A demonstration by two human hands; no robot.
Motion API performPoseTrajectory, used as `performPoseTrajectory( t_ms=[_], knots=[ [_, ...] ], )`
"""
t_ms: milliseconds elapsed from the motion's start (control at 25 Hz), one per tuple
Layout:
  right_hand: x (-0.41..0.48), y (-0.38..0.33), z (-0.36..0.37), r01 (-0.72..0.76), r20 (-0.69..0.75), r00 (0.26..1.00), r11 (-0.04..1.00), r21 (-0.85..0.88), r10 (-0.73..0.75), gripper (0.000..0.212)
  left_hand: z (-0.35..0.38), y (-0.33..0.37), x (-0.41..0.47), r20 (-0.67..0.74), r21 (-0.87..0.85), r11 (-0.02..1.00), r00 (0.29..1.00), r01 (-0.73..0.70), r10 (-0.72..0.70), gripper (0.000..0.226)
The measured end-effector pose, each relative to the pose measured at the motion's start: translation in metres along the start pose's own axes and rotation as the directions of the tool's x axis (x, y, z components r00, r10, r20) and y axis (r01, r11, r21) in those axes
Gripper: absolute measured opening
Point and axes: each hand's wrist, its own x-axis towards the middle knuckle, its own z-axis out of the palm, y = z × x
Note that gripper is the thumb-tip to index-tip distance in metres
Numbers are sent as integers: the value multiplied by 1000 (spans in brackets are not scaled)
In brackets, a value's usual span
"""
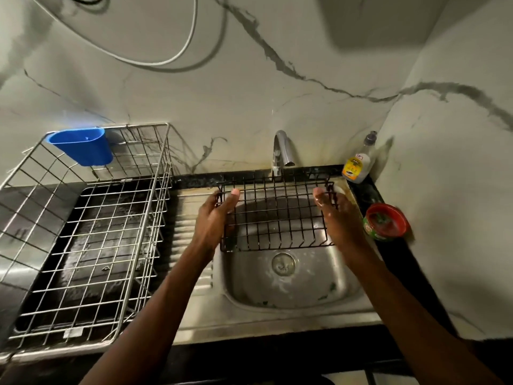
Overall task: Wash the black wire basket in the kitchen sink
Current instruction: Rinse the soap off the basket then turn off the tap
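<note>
Both arms are bare right up to where they leave the picture, with nothing worn on wrist or finger that can be seen. The left hand [219, 215] looks dry and matt, its thumbnail [235, 192] short and pale. The right hand [337, 218] glistens with wet spots around the thumb and knuckles. The left forearm [166, 295] is lean and smooth; the right forearm [402, 295] is blurred along its outer edge.
</note>
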Motion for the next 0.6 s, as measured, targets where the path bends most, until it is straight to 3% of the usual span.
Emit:
performPoseTrajectory(
  t_ms=[80, 120, 160, 200, 240, 280, 320, 360, 480, 600],
  knots=[
    [-20, 0, 2, 287, -158, 946, 958, 13, -282, 54, -7, -7, -9, -42, 7, 959, 958, -285, 285, 69],
    [-25, 6, 8, 319, -187, 932, 948, 9, -312, 55, -6, -18, -8, -51, 29, 941, 940, -337, 338, 69],
    [-22, 21, 16, 233, -171, 957, 972, -19, -232, 62, -4, -33, -2, -54, 64, 960, 960, -272, 275, 68],
    [-14, 32, 24, 32, -104, 994, 998, -60, -38, 71, -1, -54, 11, -47, 54, 993, 993, -105, 107, 69],
    [-2, 44, 31, -264, -15, 964, 954, -141, 265, 81, 2, -68, 21, -14, 77, 981, 984, 176, -175, 72],
    [4, 51, 35, -484, 67, 853, 832, -271, 518, 87, 4, -82, 27, 14, 122, 880, 886, 458, -463, 79],
    [10, 59, 37, -562, 113, 761, 737, -376, 639, 90, 5, -94, 27, 34, 178, 743, 751, 645, -660, 84],
    [14, 64, 36, -565, 125, 739, 709, -422, 663, 91, 5, -102, 29, 41, 197, 675, 682, 711, -730, 84],
    [26, 56, 31, -506, 46, 829, 784, -360, 557, 90, 11, -80, 36, -25, 109, 842, 848, 529, -530, 63],
    [30, 23, 24, -300, -17, 952, 926, -228, 304, 74, 13, -31, 39, -77, 127, 951, 959, 281, -273, 67]
  ],
)
